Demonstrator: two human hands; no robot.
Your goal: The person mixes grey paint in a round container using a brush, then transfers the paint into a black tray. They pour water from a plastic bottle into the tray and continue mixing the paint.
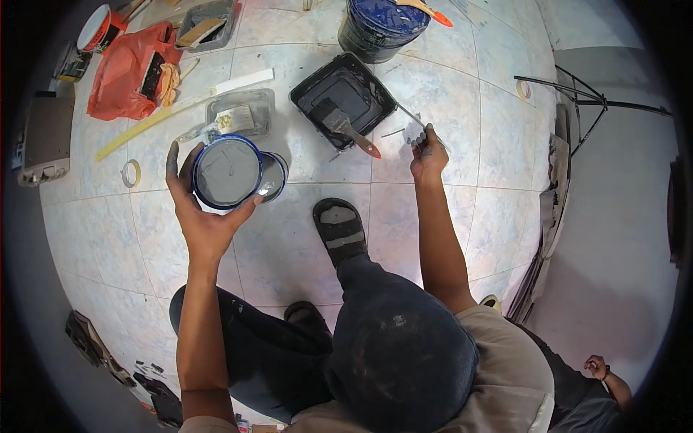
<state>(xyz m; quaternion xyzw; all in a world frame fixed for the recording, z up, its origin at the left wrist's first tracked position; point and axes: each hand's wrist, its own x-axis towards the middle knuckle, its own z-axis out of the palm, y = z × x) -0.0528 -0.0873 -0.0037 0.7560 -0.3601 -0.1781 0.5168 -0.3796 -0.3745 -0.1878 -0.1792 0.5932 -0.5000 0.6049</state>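
My left hand [206, 209] curls its fingers and thumb round a blue-rimmed round piece [228, 173] with a smooth grey face. It may be a paint lid or a full can; I cannot tell. Partly hidden behind it is another blue-rimmed round container [273, 177], grey inside. Closed round a thin grey stick [410, 115], my right hand [430, 153] is just right of the black paint tray [302, 92]. The stick's far end reaches the tray's right corner. A wide brush [350, 131] with an orange-tipped handle lies across the tray, its bristles dark.
Behind the left hand sit a clear tub [266, 112] and a pale brush [234, 119]. A dark bucket [368, 43] stands beyond the tray. Long strips [155, 123], tape [131, 174] and a red bag [126, 79] lie left. At lower right is another person's hand [596, 366].
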